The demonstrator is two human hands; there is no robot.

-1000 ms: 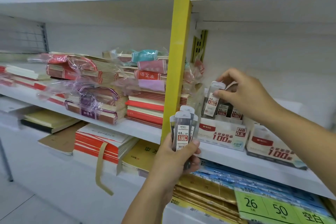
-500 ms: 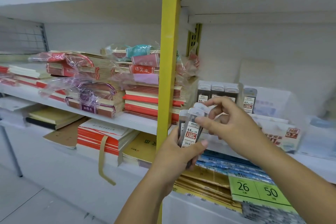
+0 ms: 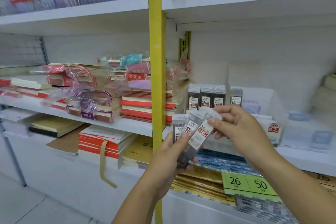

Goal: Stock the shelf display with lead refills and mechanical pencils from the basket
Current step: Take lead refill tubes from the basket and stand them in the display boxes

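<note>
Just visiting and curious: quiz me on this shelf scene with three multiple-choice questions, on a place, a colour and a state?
1. Where do the stocked refill cases stand?
A. on the floor
B. on the shelf right of the upright post
C. on the top shelf

2. What colour is that post?
A. red
B. yellow
C. blue

3. What is the right hand doing?
A. hanging idle
B. pressing the shelf
C. pinching a refill case fanned in the left hand

Answers: 1 B, they stand upright behind the hands; 2 B, plainly yellow; 3 C, its fingertips pinch the case's top.
</note>
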